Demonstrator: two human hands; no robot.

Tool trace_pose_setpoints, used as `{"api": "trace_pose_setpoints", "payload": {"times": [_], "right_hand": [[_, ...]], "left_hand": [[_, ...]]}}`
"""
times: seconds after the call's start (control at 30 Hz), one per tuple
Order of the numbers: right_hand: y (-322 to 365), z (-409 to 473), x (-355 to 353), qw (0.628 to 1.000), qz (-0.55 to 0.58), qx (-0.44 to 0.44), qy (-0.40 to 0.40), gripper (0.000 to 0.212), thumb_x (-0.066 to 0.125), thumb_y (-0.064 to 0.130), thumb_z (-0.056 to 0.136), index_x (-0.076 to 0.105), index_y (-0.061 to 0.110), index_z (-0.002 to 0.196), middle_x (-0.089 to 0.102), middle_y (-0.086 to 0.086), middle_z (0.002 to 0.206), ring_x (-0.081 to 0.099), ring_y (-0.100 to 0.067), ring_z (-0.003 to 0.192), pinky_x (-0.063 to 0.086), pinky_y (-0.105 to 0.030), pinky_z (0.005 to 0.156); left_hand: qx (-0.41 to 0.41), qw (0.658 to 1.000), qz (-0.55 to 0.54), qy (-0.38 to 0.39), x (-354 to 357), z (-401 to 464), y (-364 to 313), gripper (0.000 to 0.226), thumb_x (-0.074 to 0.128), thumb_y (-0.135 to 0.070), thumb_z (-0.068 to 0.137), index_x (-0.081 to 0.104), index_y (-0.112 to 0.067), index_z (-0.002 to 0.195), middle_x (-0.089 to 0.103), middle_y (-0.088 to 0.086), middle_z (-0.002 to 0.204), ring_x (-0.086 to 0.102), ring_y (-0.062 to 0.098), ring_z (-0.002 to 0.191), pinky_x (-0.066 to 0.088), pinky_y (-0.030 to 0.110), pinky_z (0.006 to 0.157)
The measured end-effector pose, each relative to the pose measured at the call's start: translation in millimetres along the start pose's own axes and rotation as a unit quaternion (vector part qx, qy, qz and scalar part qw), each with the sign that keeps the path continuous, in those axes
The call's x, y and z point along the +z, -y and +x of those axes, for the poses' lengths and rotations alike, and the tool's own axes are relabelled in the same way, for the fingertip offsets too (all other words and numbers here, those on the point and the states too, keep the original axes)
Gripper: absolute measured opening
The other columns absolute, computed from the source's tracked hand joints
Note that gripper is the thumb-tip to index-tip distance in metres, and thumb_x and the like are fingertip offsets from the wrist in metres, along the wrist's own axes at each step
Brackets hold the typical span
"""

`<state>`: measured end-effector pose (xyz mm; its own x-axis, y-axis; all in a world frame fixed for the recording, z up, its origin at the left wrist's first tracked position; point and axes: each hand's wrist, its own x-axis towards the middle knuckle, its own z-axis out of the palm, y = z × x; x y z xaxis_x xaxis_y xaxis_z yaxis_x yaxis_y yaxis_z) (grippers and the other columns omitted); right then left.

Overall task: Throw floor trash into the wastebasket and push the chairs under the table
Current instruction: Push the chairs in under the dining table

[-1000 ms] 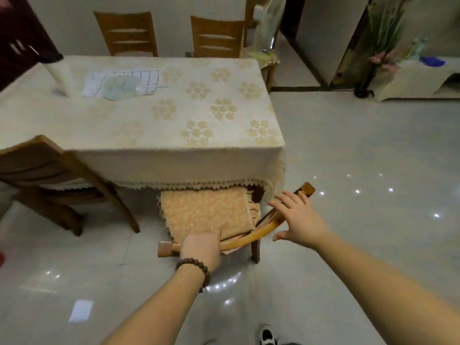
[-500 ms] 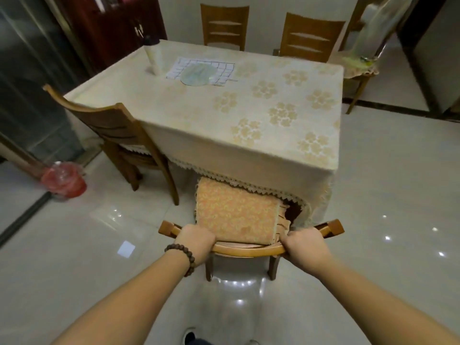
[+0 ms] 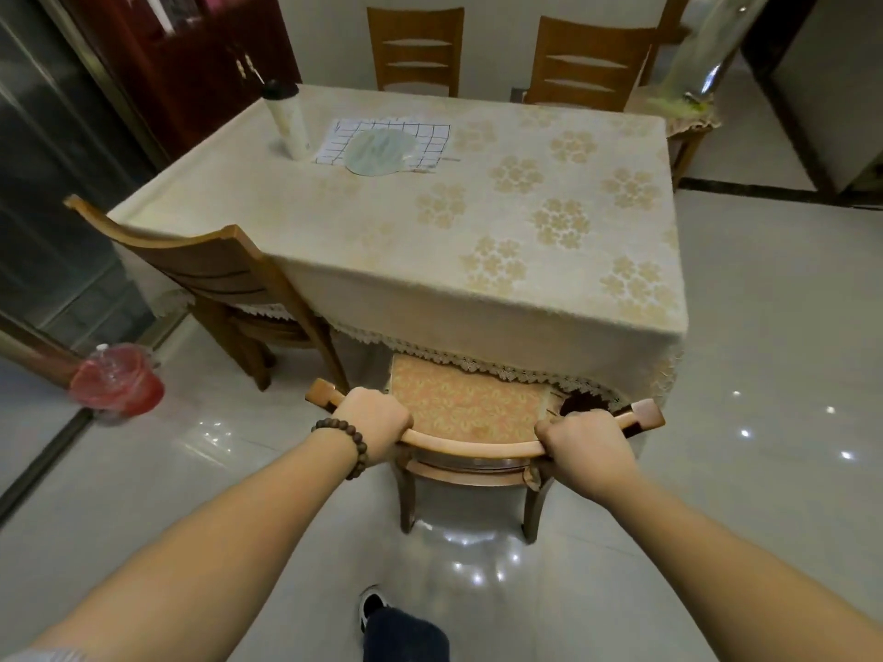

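Note:
A wooden chair (image 3: 470, 449) with an orange patterned cushion (image 3: 466, 401) stands at the near side of the table (image 3: 430, 260), its seat partly under the lace-edged cloth. My left hand (image 3: 370, 425) grips the curved top rail near its left end. My right hand (image 3: 585, 446) grips the same rail near its right end. A second wooden chair (image 3: 215, 274) stands angled at the table's left side, partly pulled out. A red wastebasket (image 3: 117, 382) with a clear liner sits on the floor at the left.
Two more chairs (image 3: 415, 50) (image 3: 590, 64) stand at the table's far side. On the table are a white bottle (image 3: 286, 119), a checked cloth and a round fan (image 3: 382, 148). A dark cabinet (image 3: 191, 54) stands back left. My foot (image 3: 372, 606) is below the chair.
My right hand went from resting open on the top rail to gripping it. The chair turned square to the table and slid further under the cloth. My view swung left.

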<state>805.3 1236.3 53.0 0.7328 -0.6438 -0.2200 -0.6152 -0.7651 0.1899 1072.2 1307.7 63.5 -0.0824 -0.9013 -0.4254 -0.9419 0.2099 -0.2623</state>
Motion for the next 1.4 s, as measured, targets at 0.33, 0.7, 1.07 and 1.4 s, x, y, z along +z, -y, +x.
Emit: {"api": "trace_pose_setpoints", "payload": {"times": [0.33, 0.7, 1.07, 1.4], "right_hand": [[41, 80, -29, 0.996, 0.021, 0.084, 0.0, 0.024, 0.052, 0.049, 0.085, 0.055, 0.025, 0.089, 0.06, 0.004, 0.076, 0.058, -0.019, 0.068, 0.031, -0.031, 0.059], [36, 135, -31, 0.993, 0.043, 0.11, -0.007, 0.02, 0.054, 0.046, 0.084, 0.054, 0.026, 0.089, 0.065, 0.004, 0.084, 0.061, -0.021, 0.079, 0.032, -0.031, 0.061], [-18, 185, -30, 0.993, 0.035, 0.11, -0.019, 0.016, 0.053, 0.042, 0.086, 0.048, 0.027, 0.084, 0.062, 0.004, 0.083, 0.058, -0.019, 0.077, 0.03, -0.032, 0.062], [-32, 232, -30, 0.995, 0.035, 0.097, -0.006, 0.018, 0.061, 0.026, 0.08, 0.05, 0.023, 0.095, 0.062, -0.001, 0.095, 0.057, -0.024, 0.09, 0.039, -0.037, 0.077]], "left_hand": [[0.086, 0.995, 0.021, -0.035, 4, 41, 110, 0.023, 0.05, -0.045, 0.088, 0.062, -0.026, 0.094, 0.065, 0.0, 0.089, 0.062, 0.021, 0.08, 0.039, 0.031, 0.059], [0.122, 0.99, 0.025, -0.058, 3, 88, 161, 0.018, 0.05, -0.043, 0.088, 0.056, -0.026, 0.093, 0.064, -0.001, 0.09, 0.061, 0.022, 0.082, 0.039, 0.032, 0.061], [0.136, 0.983, -0.019, -0.123, -2, 152, 180, 0.02, 0.049, -0.046, 0.088, 0.048, -0.026, 0.093, 0.06, -0.004, 0.087, 0.059, 0.02, 0.08, 0.046, 0.035, 0.066], [0.107, 0.988, 0.009, -0.108, 0, 199, 207, 0.026, 0.055, -0.048, 0.084, 0.047, -0.025, 0.094, 0.06, -0.002, 0.095, 0.056, 0.021, 0.09, 0.045, 0.038, 0.075]]}}
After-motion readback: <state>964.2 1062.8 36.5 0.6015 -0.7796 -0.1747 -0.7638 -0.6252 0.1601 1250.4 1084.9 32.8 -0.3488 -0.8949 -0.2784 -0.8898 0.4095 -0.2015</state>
